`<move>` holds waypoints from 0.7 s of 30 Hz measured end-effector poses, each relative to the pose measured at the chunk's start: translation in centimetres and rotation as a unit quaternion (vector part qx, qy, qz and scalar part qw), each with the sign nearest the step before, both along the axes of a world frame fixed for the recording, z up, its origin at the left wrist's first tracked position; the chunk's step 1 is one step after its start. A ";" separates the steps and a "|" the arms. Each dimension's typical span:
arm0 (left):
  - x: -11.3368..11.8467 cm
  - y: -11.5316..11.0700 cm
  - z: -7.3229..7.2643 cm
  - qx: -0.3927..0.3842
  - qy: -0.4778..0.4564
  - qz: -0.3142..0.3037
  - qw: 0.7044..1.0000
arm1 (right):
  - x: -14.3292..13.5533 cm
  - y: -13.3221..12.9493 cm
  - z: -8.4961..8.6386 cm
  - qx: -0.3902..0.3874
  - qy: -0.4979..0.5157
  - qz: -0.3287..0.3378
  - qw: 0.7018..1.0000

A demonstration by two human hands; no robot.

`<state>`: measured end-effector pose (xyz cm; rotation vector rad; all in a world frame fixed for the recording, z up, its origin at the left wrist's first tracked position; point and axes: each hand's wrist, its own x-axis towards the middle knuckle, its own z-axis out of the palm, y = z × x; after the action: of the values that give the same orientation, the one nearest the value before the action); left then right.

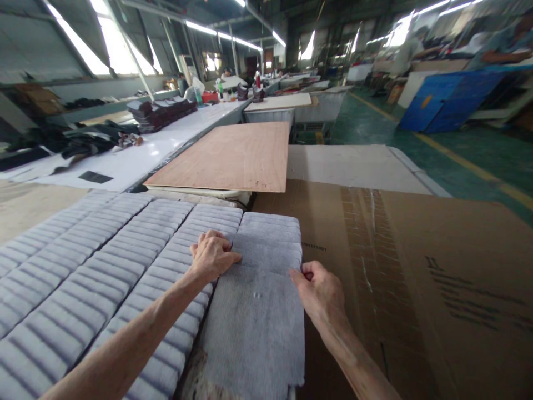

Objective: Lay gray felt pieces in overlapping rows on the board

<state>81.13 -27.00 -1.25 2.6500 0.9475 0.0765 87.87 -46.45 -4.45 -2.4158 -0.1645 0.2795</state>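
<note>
Here, both hands work a grey felt sheet (pixel 254 328).
Left hand (pixel 212 256) presses flat, fingers together; right hand (pixel 320 291) pinches its right edge; cardboard (pixel 416 266) print unreadable.

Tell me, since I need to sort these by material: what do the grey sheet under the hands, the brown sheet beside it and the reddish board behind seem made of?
Grey fuzzy sheet: likely felt, matte fibrous nap. Brown flat sheet: cardboard, printed, tape marks. Reddish-brown flat board: probably plywood, faint grain.
</note>
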 end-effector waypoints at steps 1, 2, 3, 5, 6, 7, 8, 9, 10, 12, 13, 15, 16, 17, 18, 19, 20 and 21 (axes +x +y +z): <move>-0.1 -0.1 0.1 0.009 -0.005 0.003 1.000 | 0.0 -0.1 0.0 0.001 0.000 -0.010 1.000; -0.3 -0.2 0.1 0.017 -0.011 0.011 1.000 | -0.1 -0.2 -0.1 0.000 0.002 -0.018 1.000; -0.6 -0.3 0.2 0.031 -0.020 0.018 0.999 | -0.2 -0.4 -0.1 0.000 0.002 -0.026 1.000; -1.5 -0.7 0.1 0.085 -0.048 0.018 0.995 | -0.4 -0.9 -0.3 0.006 -0.028 -0.027 0.999; -2.1 -1.0 0.0 0.124 -0.063 0.000 0.990 | -0.6 -1.1 -0.4 0.014 -0.071 -0.014 0.997; -2.8 -1.5 -0.1 0.164 -0.075 -0.033 0.983 | -0.9 -1.4 -0.5 0.024 -0.132 0.011 0.991; -3.6 -2.1 -0.3 0.202 -0.081 -0.077 0.973 | -1.4 -1.6 -0.7 0.033 -0.204 0.047 0.977; -4.4 -2.9 -0.5 0.229 -0.080 -0.129 0.962 | -1.9 -1.8 -0.8 0.035 -0.274 0.091 0.957; -5.3 -3.7 -0.7 0.242 -0.070 -0.177 0.951 | -2.5 -1.9 -0.9 0.028 -0.331 0.138 0.933; -7.0 -5.4 -1.2 0.246 -0.050 -0.246 0.936 | -3.9 -1.9 -1.2 -0.010 -0.392 0.225 0.892; -7.8 -6.1 -1.5 0.242 -0.043 -0.271 0.931 | -4.5 -1.8 -1.3 -0.032 -0.404 0.262 0.876; -9.0 -7.0 -2.2 0.225 -0.029 -0.303 0.926 | -5.7 -1.4 -1.7 -0.071 -0.417 0.319 0.848; -9.3 -7.1 -2.6 0.212 -0.023 -0.311 0.926 | -6.0 -1.2 -1.9 -0.084 -0.421 0.338 0.837; -9.5 -7.1 -2.9 0.197 -0.016 -0.316 0.928 | -6.2 -1.0 -2.2 -0.095 -0.425 0.349 0.830; -9.6 -6.9 -3.2 0.181 -0.010 -0.316 0.931 | -6.2 -0.9 -2.4 -0.104 -0.427 0.355 0.825; -9.5 -6.7 -3.3 0.163 -0.005 -0.312 0.936 | -6.1 -0.9 -2.7 -0.110 -0.427 0.359 0.822; -9.4 -6.5 -3.3 0.142 0.000 -0.309 0.941 | -6.0 -0.9 -2.8 -0.110 -0.427 0.362 0.821; -9.3 -6.4 -3.1 0.119 0.005 -0.303 0.946 | -5.8 -1.1 -2.9 -0.104 -0.426 0.366 0.821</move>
<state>71.82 -33.38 -4.36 3.0417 0.0929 0.0331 82.10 -47.59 -7.34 -2.4029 -1.5424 -0.5116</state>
